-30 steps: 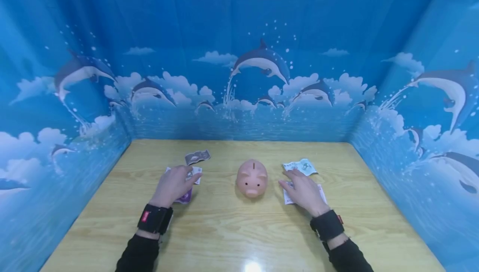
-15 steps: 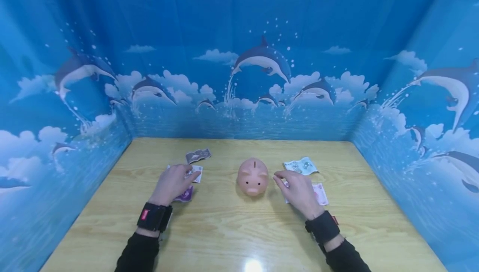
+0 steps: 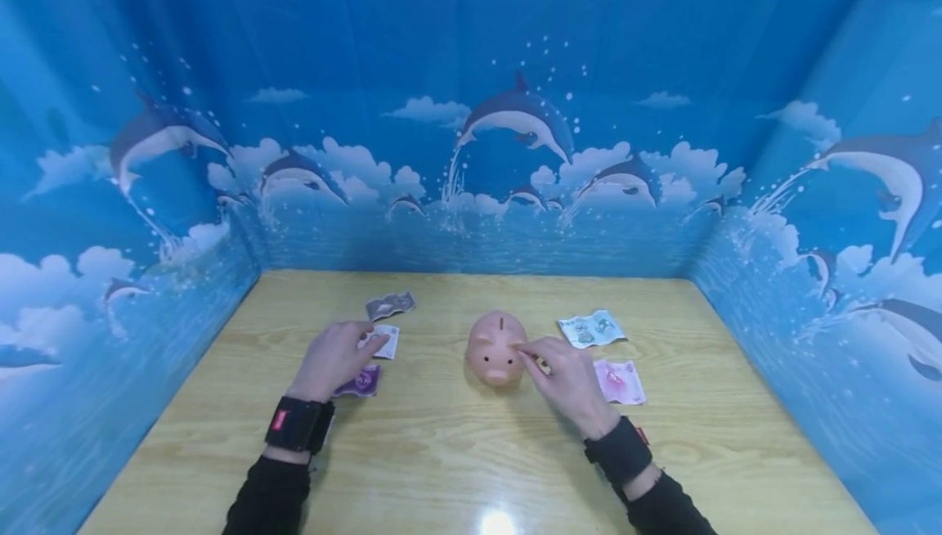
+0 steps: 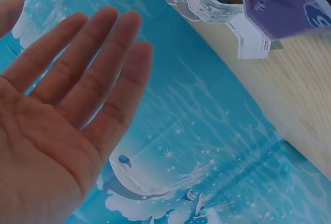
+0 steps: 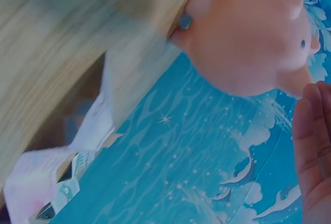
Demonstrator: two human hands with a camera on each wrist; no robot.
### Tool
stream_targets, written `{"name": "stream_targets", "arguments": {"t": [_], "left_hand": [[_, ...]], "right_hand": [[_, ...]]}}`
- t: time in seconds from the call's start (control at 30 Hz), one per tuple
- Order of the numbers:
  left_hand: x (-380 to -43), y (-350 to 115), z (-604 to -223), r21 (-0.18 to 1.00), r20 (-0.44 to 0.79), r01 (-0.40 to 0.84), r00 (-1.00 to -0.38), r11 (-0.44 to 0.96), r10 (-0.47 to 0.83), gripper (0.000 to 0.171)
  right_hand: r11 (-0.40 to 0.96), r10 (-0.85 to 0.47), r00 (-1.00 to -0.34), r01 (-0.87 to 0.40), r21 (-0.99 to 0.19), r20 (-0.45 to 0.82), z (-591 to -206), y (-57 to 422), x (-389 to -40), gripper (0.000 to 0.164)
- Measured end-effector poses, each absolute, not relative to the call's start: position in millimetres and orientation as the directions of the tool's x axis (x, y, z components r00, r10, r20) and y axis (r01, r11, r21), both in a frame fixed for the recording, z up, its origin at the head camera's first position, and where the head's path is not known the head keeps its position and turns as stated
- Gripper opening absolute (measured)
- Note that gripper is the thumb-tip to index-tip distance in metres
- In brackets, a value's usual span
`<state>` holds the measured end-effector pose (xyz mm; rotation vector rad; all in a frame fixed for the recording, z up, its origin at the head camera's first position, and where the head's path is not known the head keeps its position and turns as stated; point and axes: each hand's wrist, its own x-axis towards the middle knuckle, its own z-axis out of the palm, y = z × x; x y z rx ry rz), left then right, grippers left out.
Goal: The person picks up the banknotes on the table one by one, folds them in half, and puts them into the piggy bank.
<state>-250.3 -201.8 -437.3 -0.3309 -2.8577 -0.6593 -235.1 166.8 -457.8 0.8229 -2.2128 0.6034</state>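
Observation:
A pink piggy bank (image 3: 497,339) with a slot in its top stands mid-table, facing me. My right hand (image 3: 570,379) reaches to its right side, fingertips at the ear; whether they touch cannot be told. In the right wrist view, the fingers (image 5: 311,136) look straight beside the ear, and no banknote shows in them. My left hand (image 3: 331,363) hovers over the left banknotes with fingers extended and holds nothing. Near it lie a purple banknote (image 3: 361,381), a white banknote (image 3: 386,342) and a grey-brown banknote (image 3: 391,306).
Right of the piggy bank lie a pale blue-green banknote (image 3: 592,328) and a pink banknote (image 3: 620,381), both creased. The wooden table (image 3: 441,453) is bounded at the back and sides by a blue dolphin-print curtain (image 3: 353,224).
My right hand has moved left from above the pink banknote to the piggy bank's side, uncovering that banknote. My left hand has shifted slightly left. The banknotes stay put.

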Motion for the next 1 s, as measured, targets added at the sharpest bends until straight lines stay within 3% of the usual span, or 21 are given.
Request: {"name": "stream_targets", "arguments": {"t": [0.37,0.53,0.7,0.83,1.0], "left_hand": [[-252.9,-208.0,-436.6,0.413,0.162,0.197,-0.977,0.889,0.141,0.047],[-253.1,-209.0,-436.3,0.409,0.146,0.187,-0.980,0.893,0.138,0.038],[-251.8,-210.8,-435.9,0.408,0.147,0.184,-0.980,0.894,0.135,0.037],[-252.0,-213.5,-436.4,0.416,0.135,0.167,-0.983,0.894,0.121,0.037],[-252.9,-217.3,-436.6,0.420,0.124,0.152,-0.986,0.895,0.110,0.036]], "right_hand": [[0.569,-0.450,-0.524,-0.793,-0.220,0.723,-458.3,139.9,-232.7,0.016],[0.530,-0.514,-0.475,-0.831,-0.171,0.714,-460.6,124.0,-234.3,0.017],[0.533,-0.570,-0.447,-0.840,-0.105,0.689,-460.8,107.8,-235.2,0.008],[0.543,-0.629,-0.481,-0.834,-0.098,0.611,-460.6,95.8,-233.2,0.004],[0.539,-0.709,-0.550,-0.826,-0.163,0.442,-459.3,80.7,-229.2,0.013]]}}
